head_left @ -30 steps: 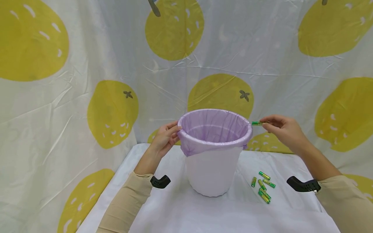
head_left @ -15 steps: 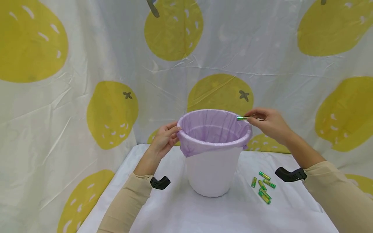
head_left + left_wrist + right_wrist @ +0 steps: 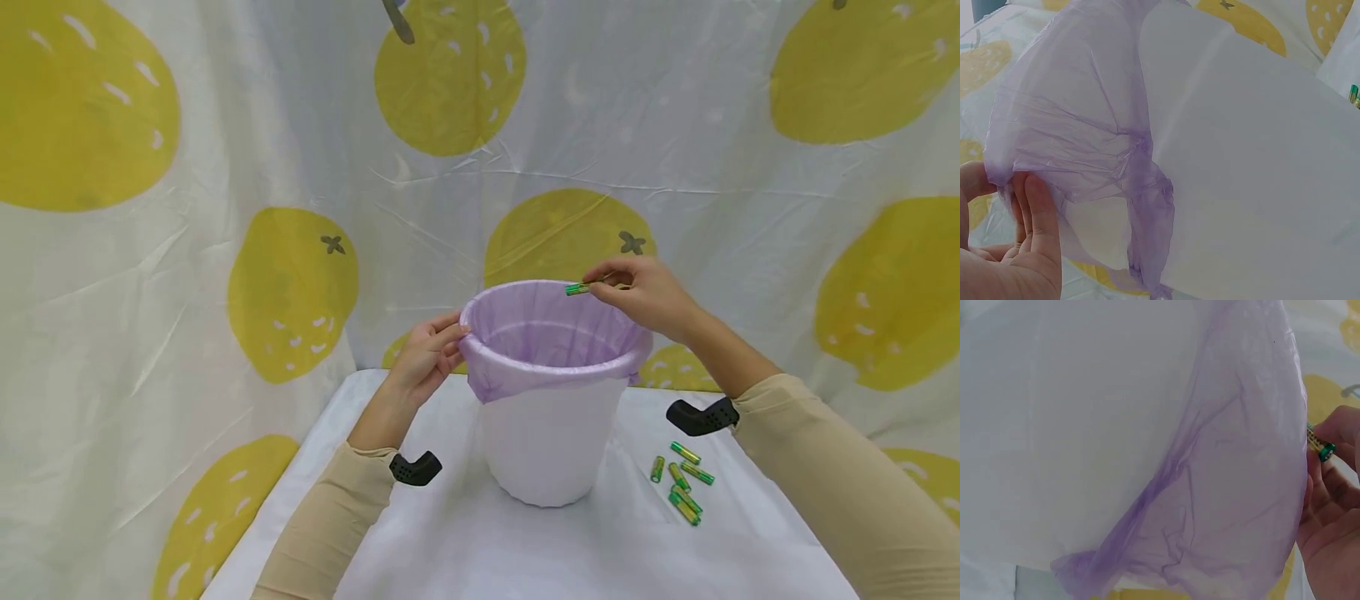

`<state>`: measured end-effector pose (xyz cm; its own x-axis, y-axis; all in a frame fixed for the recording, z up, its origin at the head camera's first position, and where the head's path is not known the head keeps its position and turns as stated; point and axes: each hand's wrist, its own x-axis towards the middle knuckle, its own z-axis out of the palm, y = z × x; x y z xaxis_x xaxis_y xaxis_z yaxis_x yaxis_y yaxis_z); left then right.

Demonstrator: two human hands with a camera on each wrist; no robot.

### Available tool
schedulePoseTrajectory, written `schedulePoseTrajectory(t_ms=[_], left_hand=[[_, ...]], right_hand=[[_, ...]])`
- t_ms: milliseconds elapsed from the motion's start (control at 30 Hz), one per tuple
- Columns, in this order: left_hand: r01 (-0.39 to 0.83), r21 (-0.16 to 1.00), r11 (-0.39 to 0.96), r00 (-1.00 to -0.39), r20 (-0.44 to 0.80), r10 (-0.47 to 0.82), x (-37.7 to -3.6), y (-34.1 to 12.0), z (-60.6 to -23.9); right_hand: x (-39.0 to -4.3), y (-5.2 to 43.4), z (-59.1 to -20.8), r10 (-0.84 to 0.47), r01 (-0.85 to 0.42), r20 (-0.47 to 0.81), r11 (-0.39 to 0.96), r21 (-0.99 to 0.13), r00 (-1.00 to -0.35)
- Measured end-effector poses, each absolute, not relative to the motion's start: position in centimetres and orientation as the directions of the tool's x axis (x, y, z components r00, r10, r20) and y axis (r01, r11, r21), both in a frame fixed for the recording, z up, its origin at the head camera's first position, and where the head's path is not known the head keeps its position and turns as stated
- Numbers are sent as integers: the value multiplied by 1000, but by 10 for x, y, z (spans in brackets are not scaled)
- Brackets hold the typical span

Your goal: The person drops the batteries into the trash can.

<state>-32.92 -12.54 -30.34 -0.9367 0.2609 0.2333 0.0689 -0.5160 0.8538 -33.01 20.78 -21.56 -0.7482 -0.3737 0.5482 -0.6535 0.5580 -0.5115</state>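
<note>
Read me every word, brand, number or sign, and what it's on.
No readable text.
Green-and-gold cylindrical battery in the right hand: any print too small to read.
Loose green-and-gold cylindrical batteries on the white cloth: likewise.
White round bin, translucent purple plastic liner: no lettering visible.

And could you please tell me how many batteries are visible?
At least 7: one battery in the right hand above the bin, six batteries on the table right of it; more may hide beneath those or in the bin.
</note>
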Motion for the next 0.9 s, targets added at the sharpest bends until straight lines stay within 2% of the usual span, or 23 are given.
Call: schedulePoseTrajectory(t_ms=[300, 467, 633, 900], left_hand=[[61, 859, -508, -937, 225, 268, -329, -123, -302], [58, 857, -512, -937, 223, 267, -329, -123, -301], [63, 855, -515, -939, 225, 258, -329, -125, -301], [60, 859, -508, -939, 221, 263, -328, -127, -301]], right_hand=[[-345, 186, -209, -409, -660, 527, 561, -499, -745], [-347, 178, -203, -396, -641, 508, 544, -541, -765], [-345, 178, -199, -383, -625, 494, 517, -586, -780], [-339, 186, -201, -409, -631, 481, 527, -569, -775]])
